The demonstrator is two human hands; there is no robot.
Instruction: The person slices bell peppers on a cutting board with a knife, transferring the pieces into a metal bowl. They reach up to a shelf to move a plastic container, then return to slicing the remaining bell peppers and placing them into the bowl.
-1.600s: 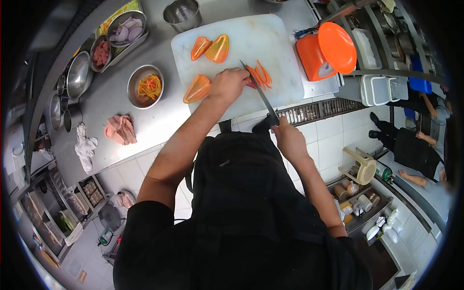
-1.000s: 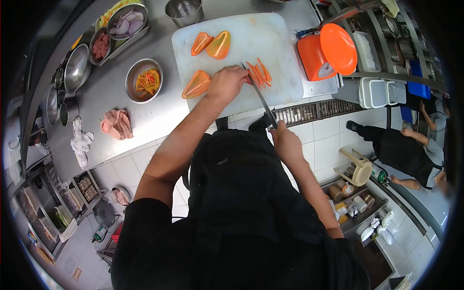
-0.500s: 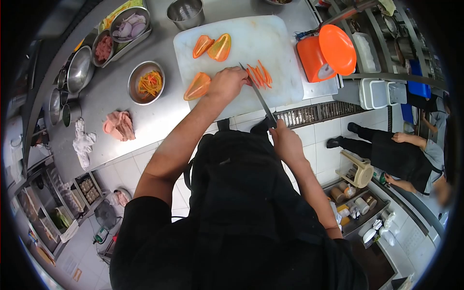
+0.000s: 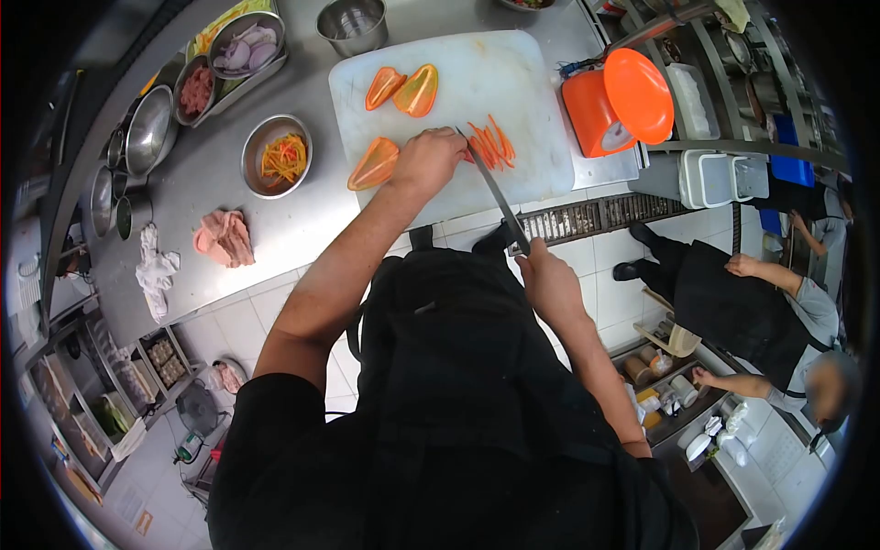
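A white cutting board (image 4: 440, 55) lies on the steel counter. My right hand (image 4: 552, 282) grips the handle of a long kitchen knife (image 4: 498, 194), whose blade crosses the board's near side. Beside the blade tip, my left hand (image 4: 433, 158) presses down with curled fingers on a bell pepper piece mostly hidden beneath them. Thin orange pepper strips (image 4: 496, 144) are scattered right of the blade. One orange pepper piece (image 4: 374, 164) rests just left of my left hand. Two more pieces, one orange (image 4: 384, 88) and one yellow-green (image 4: 418, 91), sit farther back on the board.
A steel bowl of pepper strips (image 4: 277, 157) and a pink cloth (image 4: 224, 238) are on the counter to the left. Farther back stand a bowl of sliced onion (image 4: 246, 49) and an empty pot (image 4: 352, 26). An orange scale (image 4: 600, 110) is right of the board. A co-worker (image 4: 733, 293) stands at right.
The knife handle and my right hand have shifted slightly right and down. My left hand stays nearly in place. The co-worker has moved left and now reaches toward the containers.
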